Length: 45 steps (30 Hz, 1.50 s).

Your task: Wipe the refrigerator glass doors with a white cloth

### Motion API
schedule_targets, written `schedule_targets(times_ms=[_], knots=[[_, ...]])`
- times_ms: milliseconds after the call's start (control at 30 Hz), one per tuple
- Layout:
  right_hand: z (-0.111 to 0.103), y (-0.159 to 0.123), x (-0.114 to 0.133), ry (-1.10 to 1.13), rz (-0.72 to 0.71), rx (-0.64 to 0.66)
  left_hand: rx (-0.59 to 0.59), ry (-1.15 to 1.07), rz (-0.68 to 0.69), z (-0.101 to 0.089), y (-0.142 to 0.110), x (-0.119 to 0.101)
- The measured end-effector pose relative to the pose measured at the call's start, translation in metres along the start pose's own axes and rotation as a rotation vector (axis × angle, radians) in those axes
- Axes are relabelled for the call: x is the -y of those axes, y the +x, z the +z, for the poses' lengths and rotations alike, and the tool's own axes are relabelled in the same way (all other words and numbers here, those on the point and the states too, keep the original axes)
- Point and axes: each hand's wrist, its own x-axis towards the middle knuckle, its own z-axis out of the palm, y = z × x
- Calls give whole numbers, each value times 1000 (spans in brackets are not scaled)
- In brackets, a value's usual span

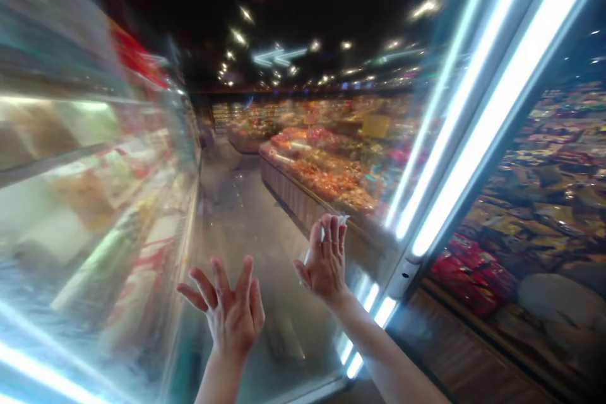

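My left hand (231, 309) is raised in mid-air with its fingers spread apart, holding nothing. Nearest to it on the left are the chilled shelves, smeared by motion. My right hand (326, 259) is up beside the glass door (369, 259), its fingers close together around something thin and white (344, 219). Bits of the white thing show past the fingertips and beside the thumb; the palm hides the rest, and I cannot tell its kind. The door's frame (407, 271) carries bright light strips (492, 139) and slants up to the right.
Blurred packages (99, 183) fill the lit fridge shelves at left. A shop aisle floor (231, 196) runs ahead. Past the glass stands a wooden-sided display (293, 183) heaped with orange and red goods. Packaged goods (544, 196) are piled at far right.
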Motion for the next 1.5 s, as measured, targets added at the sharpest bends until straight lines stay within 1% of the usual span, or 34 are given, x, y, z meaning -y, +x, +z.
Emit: schedule_targets(times_ms=[33, 67, 167, 200, 233, 333, 367, 500, 533, 667, 700, 733, 833, 900, 967, 1000, 1100, 1167, 1267, 1300, 1367, 1433, 1500], knots=[[-1, -4, -7, -2, 5, 11, -5, 11, -3, 3, -1, -7], [-3, -8, -13, 2, -20, 35, -8, 18, -5, 6, -1, -14], [-6, -17, -32, 41, -198, 106, -8, 20, -1, 13, 3, -35], [-6, -19, -39, 47, -227, 107, -6, 18, -1, 15, 4, -42], [-7, -20, -47, 44, -217, 94, -5, 16, -2, 17, 4, -48], [-9, -21, -68, 18, -71, 51, 5, 21, -4, 23, 5, -63], [-9, -22, -73, 20, -49, 52, 16, 26, 1, 25, 5, -66], [-10, -27, -92, 47, -129, 61, 50, 28, 24, 33, 4, -77], [-11, -27, -97, 41, -106, 41, 48, 22, 12, 34, 4, -79], [-17, -27, -115, 18, 92, -52, 47, 5, -7, 37, 6, -85], [-18, -27, -117, 20, 101, -50, 52, 3, -7, 37, 6, -87], [-19, -28, -119, 22, 79, -38, 57, 0, -12, 37, 7, -88], [-20, -30, -121, 13, -23, -12, 58, -9, -38, 37, 10, -90], [-20, -30, -122, 1, -2, -40, 53, -3, -37, 36, 12, -89], [-19, -29, -121, 6, 71, -67, 48, 10, -36, 34, 13, -86], [-18, -28, -118, 13, 77, -62, 48, 16, -33, 32, 14, -84], [-16, -24, -106, 35, -8, -22, 44, 26, -28, 26, 16, -74], [-16, -18, -95, 35, -3, -20, 29, 20, -30, 20, 17, -65], [-18, -7, -72, 29, 101, -32, 0, 17, -22, 9, 20, -49], [-18, -3, -63, 36, 99, -18, -7, 20, -18, 5, 21, -43], [-18, 5, -45, 65, 33, 14, -20, 26, -14, -3, 22, -30], [-17, 11, -28, 86, -23, 19, -36, 24, -16, -11, 23, -15], [-14, 18, -12, 84, 22, -20, -55, 28, -19, -21, 24, 1]])
